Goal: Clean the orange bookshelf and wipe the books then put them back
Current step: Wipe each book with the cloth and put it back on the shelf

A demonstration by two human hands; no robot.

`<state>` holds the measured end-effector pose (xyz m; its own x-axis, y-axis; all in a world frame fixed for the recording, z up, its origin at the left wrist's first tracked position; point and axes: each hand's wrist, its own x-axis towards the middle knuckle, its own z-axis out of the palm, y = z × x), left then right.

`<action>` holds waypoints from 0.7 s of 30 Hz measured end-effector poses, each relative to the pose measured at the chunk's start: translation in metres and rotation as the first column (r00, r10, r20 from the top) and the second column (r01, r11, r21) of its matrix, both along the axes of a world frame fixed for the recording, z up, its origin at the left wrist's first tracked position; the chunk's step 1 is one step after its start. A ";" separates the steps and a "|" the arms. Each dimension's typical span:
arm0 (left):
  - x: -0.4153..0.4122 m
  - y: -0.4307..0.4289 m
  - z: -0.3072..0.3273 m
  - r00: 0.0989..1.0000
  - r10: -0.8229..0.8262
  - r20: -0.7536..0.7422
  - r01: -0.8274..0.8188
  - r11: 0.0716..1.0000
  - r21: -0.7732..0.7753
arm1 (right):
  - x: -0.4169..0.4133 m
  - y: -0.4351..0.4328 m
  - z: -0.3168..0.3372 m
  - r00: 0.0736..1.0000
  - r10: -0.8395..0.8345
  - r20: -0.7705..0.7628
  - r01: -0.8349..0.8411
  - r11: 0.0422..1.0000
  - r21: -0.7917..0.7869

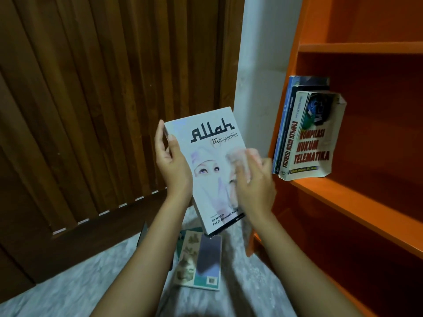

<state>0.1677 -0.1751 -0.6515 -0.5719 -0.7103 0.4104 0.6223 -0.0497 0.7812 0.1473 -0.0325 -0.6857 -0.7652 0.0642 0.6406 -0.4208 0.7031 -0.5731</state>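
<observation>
My left hand (172,165) grips the left edge of a white book (206,152) with "Allah" in black on its cover, held up in front of me. My right hand (254,184) presses a blurred white cloth (242,156) against the right side of that cover. The orange bookshelf (357,197) stands to the right. Three books lean upright at the left end of its middle shelf, the front one a white book (315,138) with red "Kompilasi Hukum Telematika" lettering.
Another book (201,261) lies flat on the pale grey floor (80,282) below my hands, back cover up, with a darker one partly under it. A brown slatted wooden door (91,99) fills the left. A white wall strip (258,53) separates door and shelf.
</observation>
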 end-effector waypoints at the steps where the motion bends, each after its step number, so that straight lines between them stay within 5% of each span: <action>1: -0.002 -0.002 -0.001 1.000 0.004 -0.001 -0.004 1.000 0.016 | 0.012 -0.005 -0.010 0.989 0.140 -0.057 -0.136 0.988 0.072; 4: -0.005 -0.007 -0.003 1.000 0.007 -0.007 -0.007 1.000 0.028 | 0.021 -0.003 -0.042 0.949 0.299 -0.101 -0.256 0.917 0.306; 7: -0.006 -0.012 -0.004 0.998 0.046 -0.030 -0.044 0.997 0.058 | 0.009 0.007 -0.050 0.992 0.037 0.123 -0.031 0.998 -0.050; 9: -0.007 -0.016 -0.005 0.994 0.103 -0.023 -0.101 0.990 0.094 | 0.013 0.004 -0.060 0.994 0.045 0.102 -0.039 0.997 -0.068; 12: -0.005 -0.023 -0.006 0.987 0.163 -0.003 -0.161 0.975 0.152 | 0.036 -0.009 -0.074 0.928 0.359 -0.095 -0.336 0.920 0.201; 15: 0.000 -0.025 -0.003 0.980 0.198 -0.015 -0.194 0.969 0.151 | 0.035 -0.007 -0.088 0.880 0.436 -0.187 -0.340 0.855 0.392; 21: 0.003 -0.026 0.007 0.984 0.177 -0.032 -0.174 0.982 0.076 | 0.007 0.006 -0.064 0.994 0.106 0.038 -0.107 0.994 0.029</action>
